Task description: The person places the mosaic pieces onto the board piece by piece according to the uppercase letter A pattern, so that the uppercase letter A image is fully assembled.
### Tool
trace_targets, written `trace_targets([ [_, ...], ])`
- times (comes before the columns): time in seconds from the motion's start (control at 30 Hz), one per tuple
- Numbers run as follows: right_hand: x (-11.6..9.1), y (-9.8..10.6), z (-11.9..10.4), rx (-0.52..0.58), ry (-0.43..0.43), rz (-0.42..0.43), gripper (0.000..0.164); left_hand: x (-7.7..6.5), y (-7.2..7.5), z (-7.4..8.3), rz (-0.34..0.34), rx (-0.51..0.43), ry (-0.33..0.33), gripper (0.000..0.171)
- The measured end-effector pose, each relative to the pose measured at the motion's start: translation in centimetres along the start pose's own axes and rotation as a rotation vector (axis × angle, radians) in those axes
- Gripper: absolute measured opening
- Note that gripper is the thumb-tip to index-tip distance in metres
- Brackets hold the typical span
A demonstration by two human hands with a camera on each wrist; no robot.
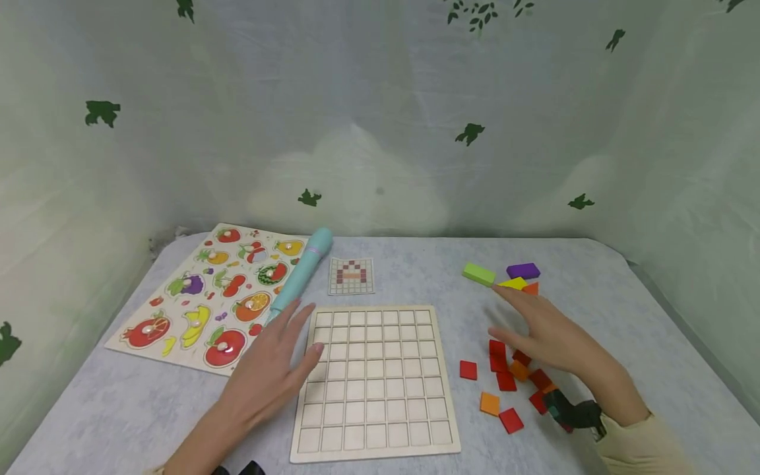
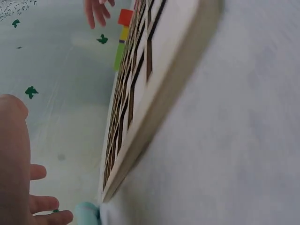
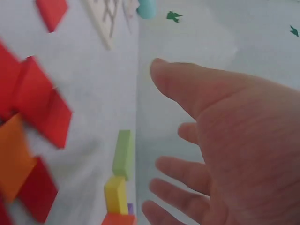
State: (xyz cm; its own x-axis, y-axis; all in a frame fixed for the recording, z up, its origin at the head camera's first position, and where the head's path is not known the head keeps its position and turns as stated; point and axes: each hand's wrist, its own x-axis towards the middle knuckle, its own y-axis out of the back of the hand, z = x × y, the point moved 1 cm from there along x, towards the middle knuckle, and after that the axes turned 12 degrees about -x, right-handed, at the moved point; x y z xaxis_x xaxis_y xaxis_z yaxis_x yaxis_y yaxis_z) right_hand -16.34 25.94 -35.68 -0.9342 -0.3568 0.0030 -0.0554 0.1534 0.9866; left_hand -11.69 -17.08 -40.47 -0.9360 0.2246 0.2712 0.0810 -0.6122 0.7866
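Note:
In the head view my left hand (image 1: pixel 267 369) hovers over the left edge of a pale wooden grid board (image 1: pixel 374 389), fingers spread and holding nothing. My right hand (image 1: pixel 546 330) is held above the right part of the table, its fingers straight and nothing in them. Below and near it lie several small flat square tiles, red (image 1: pixel 468 370) and orange (image 1: pixel 489 403). The grid board's squares hold no tiles. Behind the board lies a small pattern card (image 1: pixel 351 276) with a reddish pixel figure on a grid.
A fruit peg puzzle board (image 1: pixel 208 303) lies at the left, with a light teal cylinder (image 1: pixel 303 267) along its right side. Beyond my right hand are green (image 1: pixel 478 274), yellow (image 1: pixel 514 284), orange (image 1: pixel 531 289) and purple (image 1: pixel 523 271) blocks. A pale curtain (image 1: pixel 380 132) surrounds the table.

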Motion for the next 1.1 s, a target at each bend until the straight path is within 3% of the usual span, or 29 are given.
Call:
trace_targets([
  [0.23, 1.8, -0.5, -0.1, 0.140, 0.064, -0.051, 0.075, 0.9, -1.7, -0.1, -0.053, -0.092, 0.040, 0.065],
  [0.53, 1.1, -1.7, 1.3, 0.237, 0.070, -0.184, 0.061, 0.7, -2.5, -1.6, -0.043, -0.091, 0.000, 0.060],
  [0.7, 0.9, -2.5, 2.0, 0.266, 0.106, -0.211, 0.052, 0.6, -2.5, -1.8, -0.057, -0.085, -0.024, 0.061],
  [0.93, 1.0, -2.7, 1.7, 0.300, 0.178, -0.243, 0.047, 0.7, -2.6, -2.0, -0.077, -0.032, -0.101, 0.071],
  [1.1, 1.1, -3.4, 1.1, 0.256, 0.200, -0.248, 0.045, 0.4, -2.8, -2.2, -0.152, 0.018, -0.164, 0.093],
])
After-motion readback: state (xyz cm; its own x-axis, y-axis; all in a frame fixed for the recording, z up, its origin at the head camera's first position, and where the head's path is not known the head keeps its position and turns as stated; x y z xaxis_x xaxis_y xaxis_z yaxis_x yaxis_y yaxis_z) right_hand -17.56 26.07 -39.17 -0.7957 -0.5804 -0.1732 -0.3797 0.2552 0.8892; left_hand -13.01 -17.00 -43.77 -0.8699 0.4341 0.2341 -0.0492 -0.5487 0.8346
